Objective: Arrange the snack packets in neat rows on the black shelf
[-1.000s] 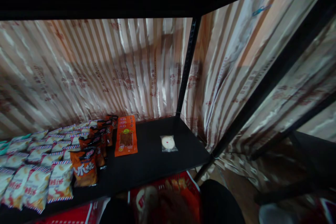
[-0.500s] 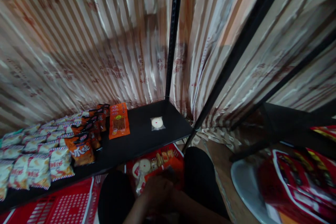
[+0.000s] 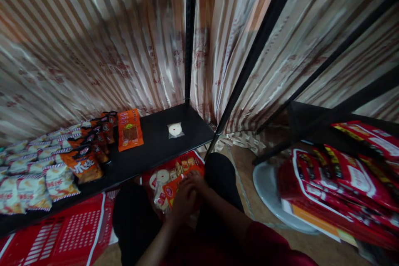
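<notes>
My left hand (image 3: 184, 199) and my right hand (image 3: 195, 181) are together between my knees, over a red basket (image 3: 199, 159). Their fingers overlap and are too dark to make out. Close beneath them lies an orange packet (image 3: 170, 191), with round white wrapped items (image 3: 162, 176) to its left in the basket. On the black shelf (image 3: 156, 133) lie one round white wrapped item (image 3: 175, 130), a flat orange packet (image 3: 130, 129), dark-and-orange bags (image 3: 83, 165) and rows of white snack bags (image 3: 60, 181).
A red basket (image 3: 77, 232) stands below the shelf at left. At right, red packets (image 3: 352, 174) fill a container above a grey stool (image 3: 271, 199). Black shelf posts (image 3: 249, 64) stand before a striped curtain (image 3: 131, 50).
The view has tilted down and shifted right, showing more of the basket and right-hand packets. My hands remain together, now seen higher in the picture.
</notes>
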`<action>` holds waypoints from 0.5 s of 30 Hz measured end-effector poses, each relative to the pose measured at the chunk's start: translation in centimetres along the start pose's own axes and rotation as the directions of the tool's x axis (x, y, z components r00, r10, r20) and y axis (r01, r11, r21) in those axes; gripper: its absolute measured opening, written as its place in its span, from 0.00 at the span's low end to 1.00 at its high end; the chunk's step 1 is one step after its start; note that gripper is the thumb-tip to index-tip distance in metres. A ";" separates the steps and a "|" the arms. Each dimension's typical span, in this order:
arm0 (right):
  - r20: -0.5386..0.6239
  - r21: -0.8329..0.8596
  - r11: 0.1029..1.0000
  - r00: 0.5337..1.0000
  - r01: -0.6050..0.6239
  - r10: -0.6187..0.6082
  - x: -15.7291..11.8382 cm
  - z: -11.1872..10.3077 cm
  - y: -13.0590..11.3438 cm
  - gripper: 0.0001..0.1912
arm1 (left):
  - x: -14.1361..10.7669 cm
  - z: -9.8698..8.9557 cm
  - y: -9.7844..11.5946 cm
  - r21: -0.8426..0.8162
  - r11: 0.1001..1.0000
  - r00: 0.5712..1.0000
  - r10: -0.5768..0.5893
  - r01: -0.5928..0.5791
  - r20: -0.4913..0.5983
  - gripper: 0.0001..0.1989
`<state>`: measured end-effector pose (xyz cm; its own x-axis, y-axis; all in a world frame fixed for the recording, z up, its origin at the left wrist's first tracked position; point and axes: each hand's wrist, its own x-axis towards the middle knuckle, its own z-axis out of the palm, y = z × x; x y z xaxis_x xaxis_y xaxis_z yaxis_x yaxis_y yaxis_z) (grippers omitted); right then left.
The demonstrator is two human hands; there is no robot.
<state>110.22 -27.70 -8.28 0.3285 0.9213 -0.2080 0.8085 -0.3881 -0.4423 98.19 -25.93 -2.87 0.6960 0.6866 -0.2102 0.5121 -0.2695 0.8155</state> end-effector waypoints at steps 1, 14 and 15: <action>0.042 -0.024 1.000 0.999 -0.009 0.010 0.5 -0.2 0.3 0.10 | 0.2 0.0 -0.8 0.054 0.994 0.995 -0.093 0.095 -0.043 0.19; 0.254 -0.154 0.988 0.967 0.026 0.014 0.0 0.6 -0.4 0.25 | -0.9 0.1 -7.9 0.116 0.760 0.763 -0.610 0.640 -0.211 0.15; 0.251 -0.156 0.987 0.968 0.030 0.010 0.0 0.6 -0.4 0.24 | -0.7 0.3 -8.0 0.098 0.766 0.765 -0.608 0.636 -0.212 0.13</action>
<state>109.63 -27.52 -8.60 0.2035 0.8820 -0.4251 0.8845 -0.3518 -0.3065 93.72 -24.49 -9.45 0.1148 0.8321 -0.5427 0.8839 0.1638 0.4381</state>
